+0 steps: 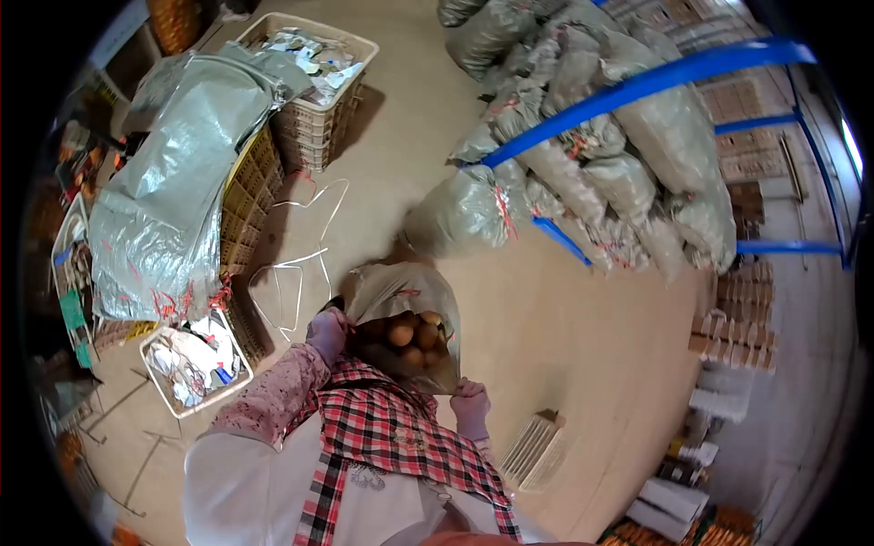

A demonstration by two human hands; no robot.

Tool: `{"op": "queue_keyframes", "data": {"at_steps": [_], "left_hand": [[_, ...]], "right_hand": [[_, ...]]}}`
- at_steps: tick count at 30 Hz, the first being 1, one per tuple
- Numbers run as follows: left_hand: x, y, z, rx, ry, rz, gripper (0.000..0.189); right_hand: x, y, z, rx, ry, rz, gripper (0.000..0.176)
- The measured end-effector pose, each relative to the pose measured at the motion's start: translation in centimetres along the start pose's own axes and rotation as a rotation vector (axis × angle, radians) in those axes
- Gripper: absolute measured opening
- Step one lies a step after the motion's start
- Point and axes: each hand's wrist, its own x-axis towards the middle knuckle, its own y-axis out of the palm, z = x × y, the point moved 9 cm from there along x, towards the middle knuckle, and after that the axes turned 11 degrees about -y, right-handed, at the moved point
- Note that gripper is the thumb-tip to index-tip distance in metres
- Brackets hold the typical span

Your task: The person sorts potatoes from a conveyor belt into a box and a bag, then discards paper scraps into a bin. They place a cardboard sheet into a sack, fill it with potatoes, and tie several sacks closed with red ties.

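A grey plastic sack (405, 287) stands open-mouthed on the floor before me, and several round brownish-orange items (414, 337) show inside it. My left hand (329, 335) is closed at the left side of the sack's rim, beside a small dark object that I cannot make out. On the lower right edge of the sack, my right hand (471, 400) pinches the rim. The bottom of the sack's contents is hidden.
Full grey sacks (583, 136) are piled behind a blue metal frame (637, 86). At left, flattened sacks (173, 191) lie over stacked crates (248, 205). White strapping (300, 264) loops across the floor. A slatted piece (533, 450) lies at lower right.
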Motion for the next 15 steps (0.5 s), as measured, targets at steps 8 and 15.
{"op": "queue_keyframes", "data": {"at_steps": [8, 15], "left_hand": [[19.9, -3.2, 14.0, -0.567, 0.501, 0.247, 0.043], [20.1, 1.7, 13.5, -0.107, 0.313, -0.375, 0.020]], "right_hand": [[27.2, -2.5, -10.8, 0.041, 0.453, -0.127, 0.018], [36.4, 0.1, -11.7, -0.644, 0.207, 0.143, 0.014]]}}
